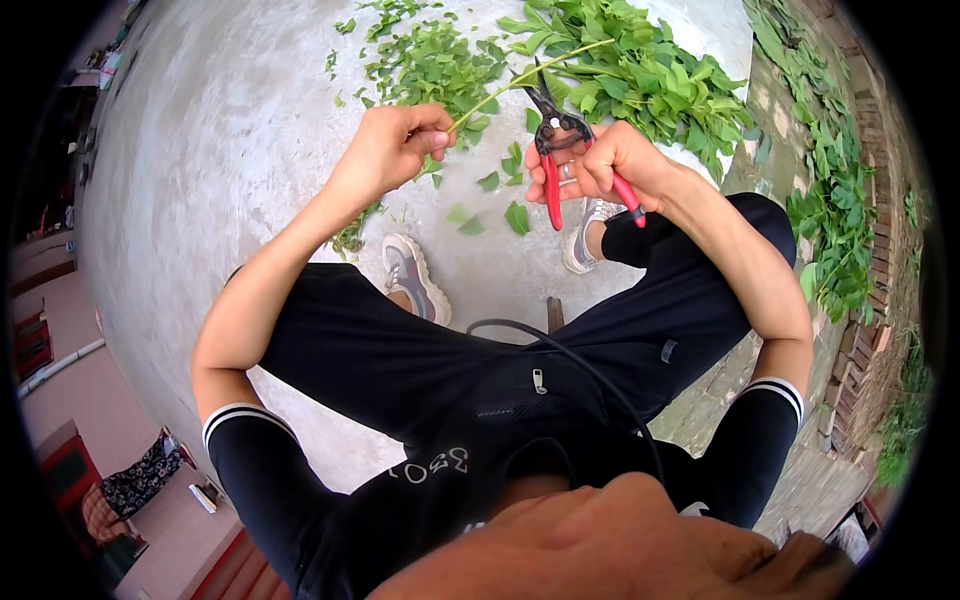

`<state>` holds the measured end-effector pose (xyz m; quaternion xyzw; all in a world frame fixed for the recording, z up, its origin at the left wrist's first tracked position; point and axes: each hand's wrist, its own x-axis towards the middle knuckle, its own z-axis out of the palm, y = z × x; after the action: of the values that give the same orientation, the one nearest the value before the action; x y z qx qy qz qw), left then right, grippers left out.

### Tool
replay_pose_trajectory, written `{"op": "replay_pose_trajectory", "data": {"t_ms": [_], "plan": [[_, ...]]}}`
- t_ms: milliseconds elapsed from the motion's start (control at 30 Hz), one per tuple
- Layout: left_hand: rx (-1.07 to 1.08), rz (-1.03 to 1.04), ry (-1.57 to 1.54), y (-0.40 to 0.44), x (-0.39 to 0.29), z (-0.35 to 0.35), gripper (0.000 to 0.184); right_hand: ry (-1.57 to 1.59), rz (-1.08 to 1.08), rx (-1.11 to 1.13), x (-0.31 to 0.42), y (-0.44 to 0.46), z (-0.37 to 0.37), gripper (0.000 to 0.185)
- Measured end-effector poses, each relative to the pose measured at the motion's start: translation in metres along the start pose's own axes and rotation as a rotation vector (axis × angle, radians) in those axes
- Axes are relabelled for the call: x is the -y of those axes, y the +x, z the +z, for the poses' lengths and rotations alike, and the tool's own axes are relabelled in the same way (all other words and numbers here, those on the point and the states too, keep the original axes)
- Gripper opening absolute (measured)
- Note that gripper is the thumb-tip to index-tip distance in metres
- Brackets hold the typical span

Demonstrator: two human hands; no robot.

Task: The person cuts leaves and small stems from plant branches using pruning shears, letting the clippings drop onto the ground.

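Note:
Pinched between the fingers of my left hand is the end of a thin green stem, mostly bare, stretching up and right toward the leaf pile. My right hand is wrapped around red-handled pruning shears. Their dark blades are parted and point up at the stem, crossing it in view; whether they touch it I cannot tell. Below the hands, a blurred leaf appears to be in the air or moving.
Leafy branches are heaped beyond my right hand. Cut leaves lie scattered on the concrete floor. More greenery lines the right side beside bricks. My shoes rest below the hands.

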<state>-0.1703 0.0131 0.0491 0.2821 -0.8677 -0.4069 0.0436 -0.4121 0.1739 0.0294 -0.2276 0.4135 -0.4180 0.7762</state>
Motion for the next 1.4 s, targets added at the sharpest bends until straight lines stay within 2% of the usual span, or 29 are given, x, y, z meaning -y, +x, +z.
{"op": "replay_pose_trajectory", "data": {"t_ms": [200,333,467,667,700,800,967,1167,1300,1367,1400], "plan": [[0.042,-0.073,-0.029,-0.001,-0.005,0.001,0.010,0.105,0.091,-0.076,-0.003,0.004,-0.008,0.036],[0.047,-0.106,-0.212,0.000,0.005,0.005,0.011,0.181,0.097,-0.164,-0.002,0.005,-0.010,0.028],[0.044,-0.112,-0.324,0.002,0.010,0.004,0.012,0.183,0.059,-0.255,-0.006,0.007,0.000,0.028],[0.063,-0.114,-0.334,-0.002,0.006,0.004,0.014,0.353,0.113,-0.244,0.002,0.007,-0.007,0.027],[0.061,-0.112,-0.332,-0.002,0.006,0.003,0.014,0.331,0.119,-0.151,0.004,0.009,-0.009,0.030],[0.058,-0.104,-0.365,-0.002,0.010,0.002,0.015,-0.034,-0.021,-0.172,-0.003,0.006,0.005,0.034],[0.098,-0.117,-0.395,-0.004,0.003,0.005,0.015,-0.064,0.025,-0.098,-0.008,0.009,0.008,0.040],[0.219,-0.161,-0.617,-0.007,-0.002,0.011,0.020,-0.226,-0.096,-0.118,-0.013,0.012,0.010,0.046],[0.317,-0.277,-0.801,-0.009,-0.011,0.010,0.020,-0.369,-0.014,-0.356,-0.010,0.014,0.009,0.043],[0.267,-0.295,-0.753,-0.009,-0.007,0.008,0.020,-0.537,0.034,-0.438,-0.004,0.012,0.001,0.045],[0.242,-0.304,-0.729,-0.009,-0.005,0.007,0.020,-0.640,0.020,-0.474,-0.003,0.013,-0.004,0.037]]}}
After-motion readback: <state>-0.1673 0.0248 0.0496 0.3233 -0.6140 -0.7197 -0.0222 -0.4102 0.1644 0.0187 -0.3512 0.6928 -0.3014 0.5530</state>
